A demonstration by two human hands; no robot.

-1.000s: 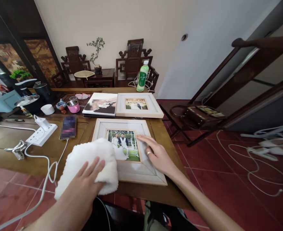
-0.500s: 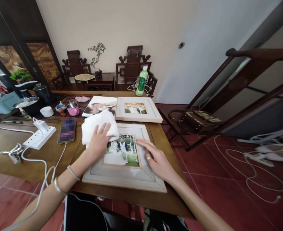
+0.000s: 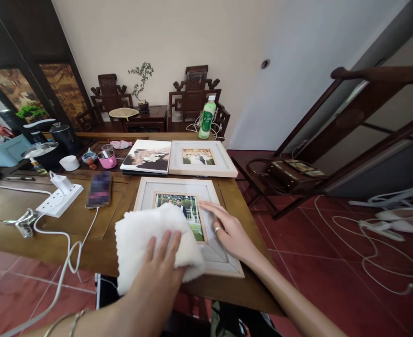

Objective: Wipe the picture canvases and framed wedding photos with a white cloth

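Observation:
A pale picture frame [image 3: 224, 260] lies flat on the wooden table, with an outdoor wedding photo [image 3: 195, 218] in its middle. Over its lower left part spreads a white cloth [image 3: 136, 234], which hides that corner and much of the photo. My left hand [image 3: 160, 276] presses on the cloth and holds it, fingers bent slightly over it; the thumb is hidden. My right hand [image 3: 231, 232], with a ring on one finger, rests on the frame's right side, fingers stretched out and holding nothing.
Behind lie a second picture frame [image 3: 224, 164] and a photo panel [image 3: 148, 157]. A green bottle [image 3: 207, 118] stands at the table's far edge. On the left are a phone [image 3: 99, 189], a power strip [image 3: 61, 201] with white cables, a pink cup [image 3: 107, 159] and a white cup [image 3: 69, 163].
My left hand has slid the white cloth from the frame's upper left corner down toward me, across the photo to the lower edge. My right hand has stayed in place.

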